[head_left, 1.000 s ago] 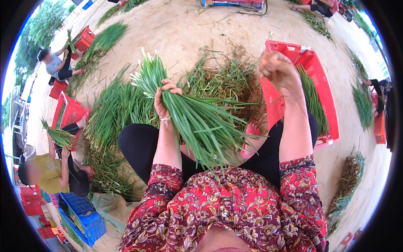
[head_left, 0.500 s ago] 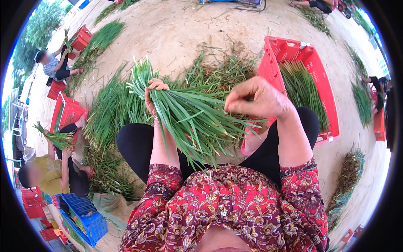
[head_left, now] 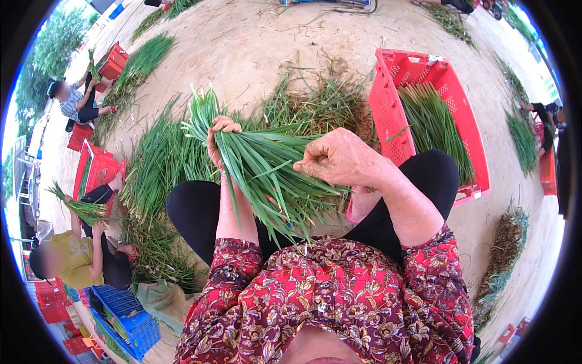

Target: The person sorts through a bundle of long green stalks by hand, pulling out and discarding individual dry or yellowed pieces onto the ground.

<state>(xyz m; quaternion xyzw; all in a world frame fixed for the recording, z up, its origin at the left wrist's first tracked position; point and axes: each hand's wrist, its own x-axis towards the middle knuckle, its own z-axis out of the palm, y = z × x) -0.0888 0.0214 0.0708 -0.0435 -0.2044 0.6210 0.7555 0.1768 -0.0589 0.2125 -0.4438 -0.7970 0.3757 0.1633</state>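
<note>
Head view: centre-left of the frame, your left hand grasps the green bunch; your right hand pinches at its leaves, catch unclear, apparently picking through; the next pluck likely needs steady support

The bare left hand is raised, its fingers curled in a firm grip above a bare left forearm that rises almost straight from a red floral-patterned sleeve. The bare right hand, apart from it, pinches thumb and bent fingers together, pointing left, its bare right forearm slanting up and inward.
</note>
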